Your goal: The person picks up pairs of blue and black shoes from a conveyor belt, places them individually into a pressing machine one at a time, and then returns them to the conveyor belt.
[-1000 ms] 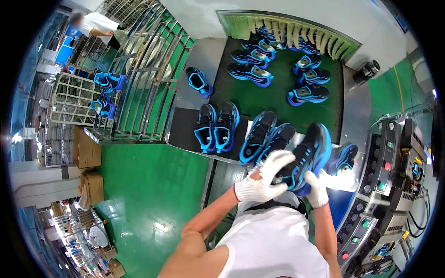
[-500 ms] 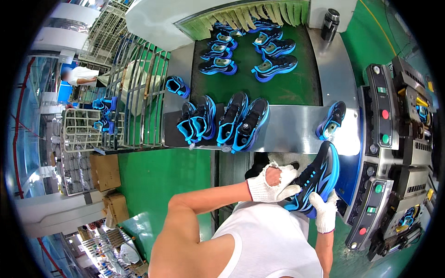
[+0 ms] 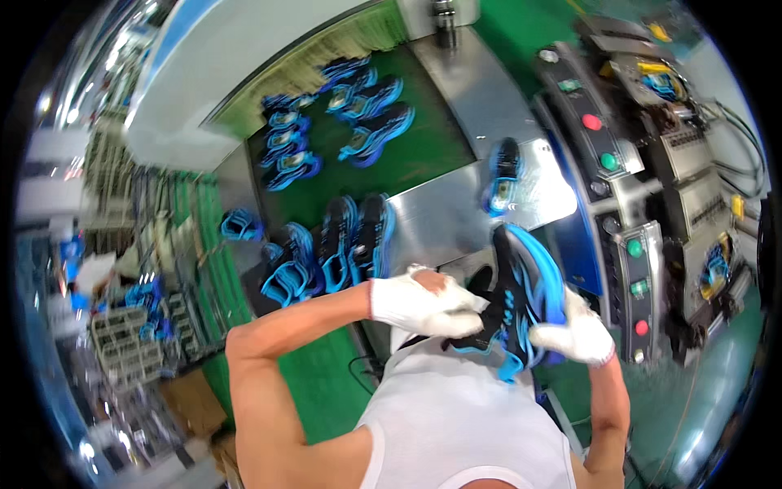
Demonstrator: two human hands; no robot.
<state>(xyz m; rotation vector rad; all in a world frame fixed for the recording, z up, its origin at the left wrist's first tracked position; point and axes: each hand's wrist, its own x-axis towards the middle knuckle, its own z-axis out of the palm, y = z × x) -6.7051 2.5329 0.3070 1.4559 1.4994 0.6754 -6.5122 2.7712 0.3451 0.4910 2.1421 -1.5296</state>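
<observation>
Both my hands wear white knitted gloves. A black sneaker (image 3: pixel 521 285) with a blue sole and blue lace loops is held in front of my body, toe pointing away. My right hand (image 3: pixel 577 330) is closed around its right side near the heel, thumb on the upper. My left hand (image 3: pixel 436 303) pinches the collar or tongue edge at its left side; the fingertips are partly blurred. A blue pull tab (image 3: pixel 511 367) hangs at the heel. Just beyond the toe, a single sneaker (image 3: pixel 503 178) lies on the metal ledge (image 3: pixel 436 213).
Several sneakers (image 3: pixel 375 130) stand on the green conveyor (image 3: pixel 407 175) before a fringed opening (image 3: pixel 309 69). More sneakers (image 3: pixel 371 236) line the ledge's left part. At right stands a machine with button panels (image 3: pixel 639 285). A wire rack (image 3: pixel 191 236) is at left, a dark flask (image 3: pixel 445 23) far back.
The whole view has turned and blurred. My left hand has moved off the laces to the sneaker's left collar edge, which is spread outward. My right hand still grips the heel side.
</observation>
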